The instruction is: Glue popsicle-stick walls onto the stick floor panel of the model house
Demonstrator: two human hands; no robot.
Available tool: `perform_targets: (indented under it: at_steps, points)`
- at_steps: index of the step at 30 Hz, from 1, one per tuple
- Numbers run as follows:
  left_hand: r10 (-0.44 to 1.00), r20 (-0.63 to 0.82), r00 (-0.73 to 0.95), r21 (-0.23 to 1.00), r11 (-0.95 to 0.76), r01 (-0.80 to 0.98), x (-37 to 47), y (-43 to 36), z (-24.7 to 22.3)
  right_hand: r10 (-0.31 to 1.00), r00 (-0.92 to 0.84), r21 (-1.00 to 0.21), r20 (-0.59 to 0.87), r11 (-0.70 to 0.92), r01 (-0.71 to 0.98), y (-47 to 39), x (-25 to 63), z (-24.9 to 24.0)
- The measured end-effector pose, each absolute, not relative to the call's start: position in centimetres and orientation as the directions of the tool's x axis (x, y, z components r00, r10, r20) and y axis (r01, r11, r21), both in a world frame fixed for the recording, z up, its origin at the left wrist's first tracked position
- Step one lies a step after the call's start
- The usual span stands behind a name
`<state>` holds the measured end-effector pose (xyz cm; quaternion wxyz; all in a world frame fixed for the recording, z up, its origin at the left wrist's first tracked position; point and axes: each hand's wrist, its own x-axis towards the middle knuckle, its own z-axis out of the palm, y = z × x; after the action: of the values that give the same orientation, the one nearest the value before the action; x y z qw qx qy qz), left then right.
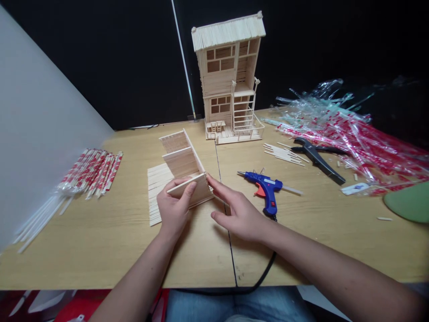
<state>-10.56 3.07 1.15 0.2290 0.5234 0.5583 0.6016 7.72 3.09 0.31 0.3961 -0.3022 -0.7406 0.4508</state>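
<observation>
Stick assembly [182,162]: near panel [201,190] pinched in your left fingers [189,190].
Your right fingers [221,190] spread wide, index at the panel's corner, glue gun [266,185] to their right. Best brace it squarely left, press that corner lightly.

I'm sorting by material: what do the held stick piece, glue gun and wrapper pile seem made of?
Held stick piece: probably bare wood or bamboo, matte, pale, with stick lines showing. Glue gun: likely hard plastic, judging by its smooth blue shell. Wrapper pile: apparently plastic film, glossy and crinkled, see-through with red print.
</observation>
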Motion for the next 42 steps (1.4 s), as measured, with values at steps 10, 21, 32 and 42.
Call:
perform_targets:
  at_steps: [10, 21, 32, 42]
  points:
    - [0.852, 0.390, -0.349, 0.906, -0.287, 0.313, -10.60, 3.18, 0.81, 0.807, -0.508, -0.914, 0.300, 0.396, 0.090, 3.30, 7.60, 0.31]
    - [0.837, 0.431, -0.337, 0.887, -0.324, 0.329, -10.32, 3.14, 1.13, 0.802, -0.545, -0.918, 0.245, 0.373, 0.137, 3.31, 7.99, 0.90]
    - [0.837, 0.423, -0.347, 0.891, -0.315, 0.326, -10.31, 3.18, 0.92, 0.784, -0.569, -0.917, 0.247, 0.379, 0.123, 3.35, 8.26, 0.66]
    - [0.842, 0.413, -0.346, 0.895, -0.306, 0.325, -10.37, 3.34, 0.93, 0.777, -0.575, -0.923, 0.255, 0.373, 0.094, 3.50, 8.40, 0.34]
